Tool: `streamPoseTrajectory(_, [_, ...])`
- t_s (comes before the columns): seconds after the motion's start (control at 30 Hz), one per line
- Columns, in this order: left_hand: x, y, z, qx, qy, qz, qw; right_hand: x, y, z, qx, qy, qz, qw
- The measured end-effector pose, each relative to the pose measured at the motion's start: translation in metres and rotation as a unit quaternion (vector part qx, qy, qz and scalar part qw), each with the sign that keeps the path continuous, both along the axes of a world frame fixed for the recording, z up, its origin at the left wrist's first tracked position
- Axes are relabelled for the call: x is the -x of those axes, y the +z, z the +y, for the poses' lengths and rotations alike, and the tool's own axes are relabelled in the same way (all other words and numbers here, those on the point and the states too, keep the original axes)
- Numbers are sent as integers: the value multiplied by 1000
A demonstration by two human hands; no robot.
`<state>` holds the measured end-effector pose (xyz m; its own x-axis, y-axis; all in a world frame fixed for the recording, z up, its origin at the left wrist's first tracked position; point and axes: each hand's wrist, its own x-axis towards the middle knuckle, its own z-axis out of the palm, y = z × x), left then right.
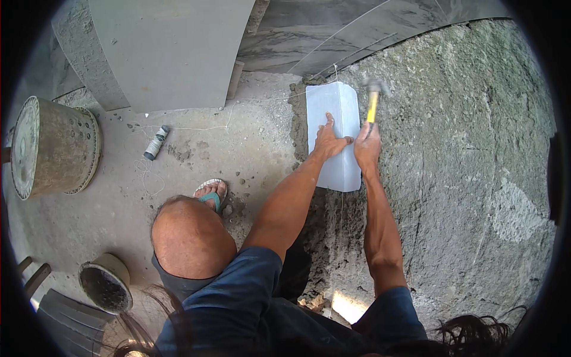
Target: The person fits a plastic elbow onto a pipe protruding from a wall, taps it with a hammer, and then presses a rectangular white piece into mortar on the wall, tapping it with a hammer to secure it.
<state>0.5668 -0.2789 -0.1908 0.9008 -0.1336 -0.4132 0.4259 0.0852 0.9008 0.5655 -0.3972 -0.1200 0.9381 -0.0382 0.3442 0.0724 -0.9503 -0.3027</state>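
Observation:
A white tile-like piece [326, 113] lies at the foot of the rough wall, with a lengthwise ridge dividing it into two faces. Wet grey mortar [299, 116] shows along its left edge. My left hand [328, 143] rests on the piece, fingers stretched out over its left face and thumb at the ridge. To the right, my right hand [367, 147] grips a hammer [373, 108] by its yellow handle. The hammer's head is raised beyond the hand and smeared by motion. A thin string [336, 70] is tied near the piece's far end.
The rough cement surface [452, 137] spreads along the right. Grey marbled tiles [333, 30] and a large leaning panel [166, 53] stand at the back. To the left are a dirty bucket [59, 146], a string spool [156, 143] and a small pail [107, 282]. My knee and sandalled foot [211, 193] are nearby.

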Motion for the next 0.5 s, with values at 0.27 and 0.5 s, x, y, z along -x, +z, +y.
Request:
streamPoseTrajectory(0.27, [4,-12,5,-12,6,12,1000,10,18,19,-16,-6,29,999])
streamPoseTrajectory(0.5, [7,-18,4,17,7,10,1000,12,28,9,69,-1,140,988])
